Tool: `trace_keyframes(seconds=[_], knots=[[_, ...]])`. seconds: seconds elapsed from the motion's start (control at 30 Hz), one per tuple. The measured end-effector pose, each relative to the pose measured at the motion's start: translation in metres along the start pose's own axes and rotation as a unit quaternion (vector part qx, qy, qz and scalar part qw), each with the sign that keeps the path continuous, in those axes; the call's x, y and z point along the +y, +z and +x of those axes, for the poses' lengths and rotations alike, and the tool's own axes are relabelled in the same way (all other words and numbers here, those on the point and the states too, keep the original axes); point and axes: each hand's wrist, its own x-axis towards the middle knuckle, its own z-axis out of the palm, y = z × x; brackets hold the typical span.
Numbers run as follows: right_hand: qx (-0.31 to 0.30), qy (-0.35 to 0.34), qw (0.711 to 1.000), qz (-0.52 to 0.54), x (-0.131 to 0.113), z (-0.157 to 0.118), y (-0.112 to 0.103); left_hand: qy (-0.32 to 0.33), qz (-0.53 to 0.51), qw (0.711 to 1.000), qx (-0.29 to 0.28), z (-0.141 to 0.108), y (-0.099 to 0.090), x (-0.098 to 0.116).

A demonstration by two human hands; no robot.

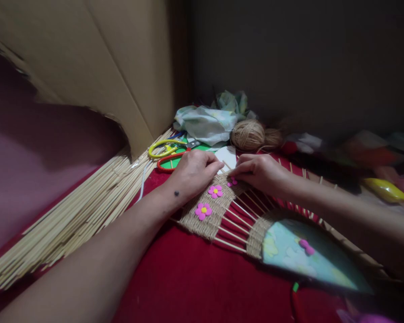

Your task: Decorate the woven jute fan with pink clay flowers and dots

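A woven fan (207, 226) of thin sticks and brown twine lies in front of me, with pink flowers (215, 191) with yellow centres on its outer band. Toward the right its base is covered in pale blue floral cloth (289, 249) bearing a small pink piece (306, 246). My left hand (197, 170) is closed at the far edge of the outer band, thumb against fingers near the stick tips. Opposite it, my right hand (261, 172) pinches the band beside a partly covered pink flower. Any strand between the fingertips is too small to make out.
Scissors (170, 156) with yellow and red handles lie beyond my left hand. A long bundle of thin sticks (87, 211) stretches along the left under cardboard (121, 58). Behind are twine balls (248, 134) and crumpled cloth (207, 124). A yellow object (385, 190) is at right, on red cloth (188, 278).
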Motion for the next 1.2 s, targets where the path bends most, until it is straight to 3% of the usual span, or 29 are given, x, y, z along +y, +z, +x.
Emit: trace_keyframes(seconds=[0.2, 0.47, 0.63, 0.83, 1.2], knots=[[0.005, -0.015, 1.0, 0.002, 0.002, -0.001, 0.003, 0.005, 0.007, 1.0, -0.018, 0.0, 0.0, 0.001], [-0.019, -0.028, 0.999, 0.017, 0.006, 0.0, 0.001, 0.14, 0.054, 0.982, -0.113, -0.004, 0.002, 0.0], [-0.023, -0.013, 0.999, 0.022, 0.004, 0.0, -0.002, 0.168, 0.138, 0.969, -0.116, -0.005, 0.006, -0.001], [-0.014, 0.058, 0.998, 0.037, 0.0, -0.001, -0.004, 0.209, 0.22, 0.945, -0.12, -0.006, 0.011, -0.008], [0.022, 0.061, 0.997, 0.05, -0.011, -0.021, -0.028, 0.212, 0.183, 0.954, -0.109, -0.005, 0.015, -0.012]])
